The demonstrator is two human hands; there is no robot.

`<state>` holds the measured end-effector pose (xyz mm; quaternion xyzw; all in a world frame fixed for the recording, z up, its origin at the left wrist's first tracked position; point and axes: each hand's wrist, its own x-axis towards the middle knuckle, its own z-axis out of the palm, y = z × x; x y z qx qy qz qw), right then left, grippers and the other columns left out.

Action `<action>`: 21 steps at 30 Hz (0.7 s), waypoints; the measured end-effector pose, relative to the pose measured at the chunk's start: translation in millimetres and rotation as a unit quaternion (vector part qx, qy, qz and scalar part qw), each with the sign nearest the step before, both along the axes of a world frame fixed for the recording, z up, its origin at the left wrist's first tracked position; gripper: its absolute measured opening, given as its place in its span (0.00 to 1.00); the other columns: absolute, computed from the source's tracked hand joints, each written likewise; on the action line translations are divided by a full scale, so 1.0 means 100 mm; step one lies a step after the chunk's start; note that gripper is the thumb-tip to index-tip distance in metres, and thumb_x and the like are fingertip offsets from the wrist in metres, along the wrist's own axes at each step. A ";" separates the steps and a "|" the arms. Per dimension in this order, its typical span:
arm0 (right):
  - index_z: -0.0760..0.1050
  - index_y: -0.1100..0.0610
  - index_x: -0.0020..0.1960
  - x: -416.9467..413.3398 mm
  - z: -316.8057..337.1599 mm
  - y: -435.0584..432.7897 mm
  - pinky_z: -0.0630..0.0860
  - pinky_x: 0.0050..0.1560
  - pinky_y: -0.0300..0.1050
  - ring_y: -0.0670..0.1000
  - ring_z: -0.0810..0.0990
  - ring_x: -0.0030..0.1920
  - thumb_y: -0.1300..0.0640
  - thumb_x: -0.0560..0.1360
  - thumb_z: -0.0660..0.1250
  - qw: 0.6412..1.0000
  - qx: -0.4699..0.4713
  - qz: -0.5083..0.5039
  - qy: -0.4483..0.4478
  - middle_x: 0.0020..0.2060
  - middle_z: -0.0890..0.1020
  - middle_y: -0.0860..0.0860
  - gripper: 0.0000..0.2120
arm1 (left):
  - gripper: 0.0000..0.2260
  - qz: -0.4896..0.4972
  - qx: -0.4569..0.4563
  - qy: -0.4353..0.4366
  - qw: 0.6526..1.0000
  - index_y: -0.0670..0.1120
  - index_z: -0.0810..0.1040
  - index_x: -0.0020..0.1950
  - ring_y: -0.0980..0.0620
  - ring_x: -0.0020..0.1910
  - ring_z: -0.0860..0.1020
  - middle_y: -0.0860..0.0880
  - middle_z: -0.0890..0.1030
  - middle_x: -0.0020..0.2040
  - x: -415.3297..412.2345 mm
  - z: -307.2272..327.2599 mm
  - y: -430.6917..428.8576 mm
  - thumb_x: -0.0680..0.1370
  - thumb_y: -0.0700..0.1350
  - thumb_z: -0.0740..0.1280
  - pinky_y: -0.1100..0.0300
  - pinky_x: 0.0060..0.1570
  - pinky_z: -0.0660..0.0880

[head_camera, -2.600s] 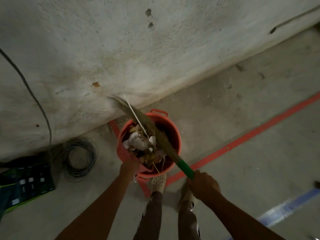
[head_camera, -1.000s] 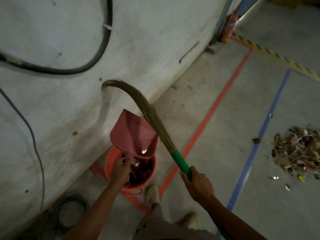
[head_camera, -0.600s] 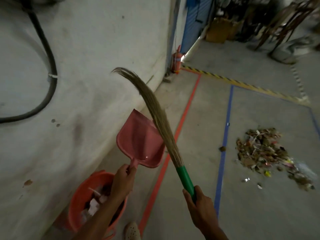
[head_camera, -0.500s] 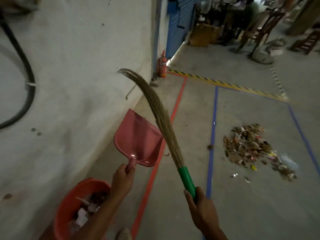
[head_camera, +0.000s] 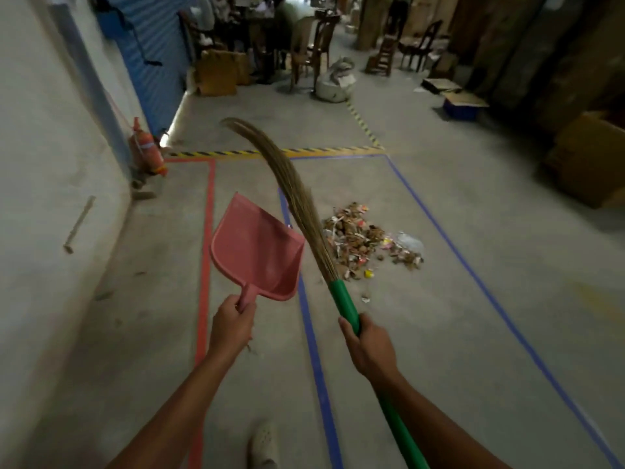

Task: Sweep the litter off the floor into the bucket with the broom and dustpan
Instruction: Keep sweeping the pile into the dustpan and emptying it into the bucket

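Left hand has its fingers wrapped around the short stub handle of a pink plastic dustpan. The pan is held up off the floor, flat scoop shape with raised side walls, smooth and slightly glossy, its wide mouth pointing away and to the left. Right hand is clenched around the green handle of the broom, a smooth round plastic tube that runs back under the forearm. The broom head is a long bundle of thin dry brown grass bristles, tight at the handle, tapering and curling left at the tip, raised in the air just right of the dustpan. Pan and bristles are close, contact unclear.

The litter sits on the floor ahead, partly behind the bristles: a loose flat heap of dry leaves, paper scraps, bright wrapper bits and one crumpled clear plastic piece at its right edge. A few crumbs lie scattered near the heap. It lies inside a rectangle of blue tape. The floor is dull grey concrete. A red tape line runs left of the blue, and yellow-black striped tape crosses beyond. On the left is a rough pale plastered wall with a red fire extinguisher at its foot. A pale perforated shoe shows at the bottom edge. Wooden chairs and cardboard boxes are far back, blurry.
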<state>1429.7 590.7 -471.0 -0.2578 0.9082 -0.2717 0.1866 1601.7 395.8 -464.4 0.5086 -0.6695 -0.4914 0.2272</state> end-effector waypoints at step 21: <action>0.72 0.50 0.53 -3.13 -0.30 -0.95 0.81 0.40 0.51 0.51 0.80 0.36 0.32 0.79 0.58 0.990 0.062 -0.126 0.017 0.38 0.80 0.50 0.21 | 0.20 -0.090 0.029 -0.027 0.995 0.43 0.74 0.42 0.46 0.28 0.79 0.46 0.79 0.33 -3.45 -0.37 -1.72 0.82 0.59 0.63 0.59 0.29 0.72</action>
